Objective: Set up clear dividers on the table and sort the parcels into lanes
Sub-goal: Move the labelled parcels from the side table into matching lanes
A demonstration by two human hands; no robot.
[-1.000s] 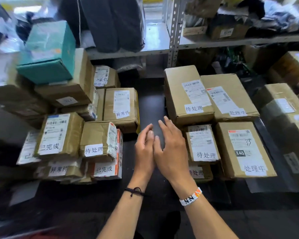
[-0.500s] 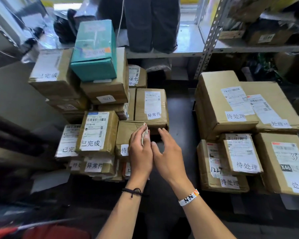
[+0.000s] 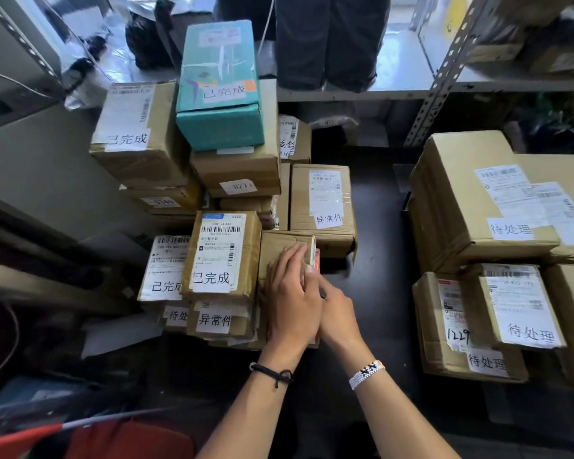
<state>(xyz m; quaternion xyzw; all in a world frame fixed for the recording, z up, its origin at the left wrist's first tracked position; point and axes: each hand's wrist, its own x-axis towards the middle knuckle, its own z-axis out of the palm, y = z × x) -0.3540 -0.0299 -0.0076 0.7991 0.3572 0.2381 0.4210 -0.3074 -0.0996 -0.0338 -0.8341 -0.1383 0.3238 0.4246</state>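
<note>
A small brown parcel [image 3: 279, 243] with an orange-edged right side lies on top of the left pile, in the middle of the view. My left hand [image 3: 292, 299] rests flat on top of it with the fingers fairly straight. My right hand [image 3: 337, 313] is against the parcel's right side; its thumb tip touches the orange edge and its fingers are hidden behind my left hand. To the left stands a labelled parcel [image 3: 222, 253], and behind is another labelled parcel [image 3: 325, 200]. A teal box [image 3: 219, 94] tops the left stack.
A second pile of large labelled boxes [image 3: 461, 200] fills the right side. A strip of dark table [image 3: 378, 260] runs between the two piles. A metal shelf upright [image 3: 441, 71] and shelving stand behind. A red object [image 3: 113, 438] lies at the bottom left.
My view has swung left and closer to the left pile. Both hands moved forward from the gap onto the small brown parcel, the left now on top and the right at its side.
</note>
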